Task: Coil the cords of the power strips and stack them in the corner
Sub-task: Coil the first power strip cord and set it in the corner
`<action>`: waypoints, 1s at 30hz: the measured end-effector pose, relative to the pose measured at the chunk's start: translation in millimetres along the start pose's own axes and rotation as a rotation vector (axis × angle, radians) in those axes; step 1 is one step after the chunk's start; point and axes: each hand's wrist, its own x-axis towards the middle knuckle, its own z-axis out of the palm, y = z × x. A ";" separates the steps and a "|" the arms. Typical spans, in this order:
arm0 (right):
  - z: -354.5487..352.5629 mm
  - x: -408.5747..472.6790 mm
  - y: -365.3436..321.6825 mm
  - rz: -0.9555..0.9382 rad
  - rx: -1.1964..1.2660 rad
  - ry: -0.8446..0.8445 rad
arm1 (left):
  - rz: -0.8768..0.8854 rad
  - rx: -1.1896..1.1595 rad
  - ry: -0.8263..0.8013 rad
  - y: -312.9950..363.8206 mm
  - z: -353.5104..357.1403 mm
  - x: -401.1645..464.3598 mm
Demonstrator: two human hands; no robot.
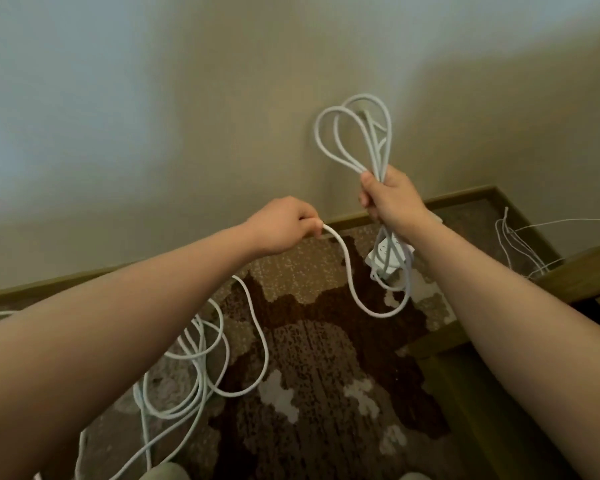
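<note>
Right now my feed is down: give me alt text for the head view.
The right hand grips a bundle of white cord loops raised before the wall, with a power strip hanging below it. The left hand pinches the cord's slack, which trails to loose coils on the patterned carpet.

Hands: two, a left hand [284, 223] and a right hand [388, 199]. Power strips: one [390, 256], white, partly hidden behind hanging cord. Cord groups: three, namely a bundle of about four loops [354, 133] standing above the right hand, a loose tangle [201, 358] on the carpet [309, 375], exact loop count unclear, and several thin strands [520, 244] at the right edge.
</note>
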 end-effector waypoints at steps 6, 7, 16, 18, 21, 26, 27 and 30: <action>24.2 -9.0 4.3 0.112 -0.058 -0.178 | -0.130 -0.078 0.197 -5.0 7.6 6.8; 29.0 -9.8 3.6 0.135 -0.041 -0.200 | -0.158 -0.098 0.233 -5.6 6.2 7.8; 38.4 -10.6 2.8 0.142 -0.044 -0.232 | -0.136 -0.196 0.171 2.6 8.5 6.8; 38.3 -10.9 2.7 0.137 -0.025 -0.232 | -0.126 -0.177 0.157 3.4 8.1 6.7; 40.5 -11.9 2.8 0.132 0.075 -0.239 | -0.120 -0.180 0.191 2.8 6.9 8.6; 41.1 -12.0 5.8 0.057 0.013 -0.227 | -0.115 -0.263 0.143 -5.4 6.5 7.2; 39.9 -11.9 8.2 0.054 0.003 -0.219 | -0.117 -0.267 0.109 -9.1 6.7 5.6; 33.5 -11.6 15.0 0.073 -0.028 -0.167 | -0.133 -0.225 -0.007 -26.5 6.4 -4.7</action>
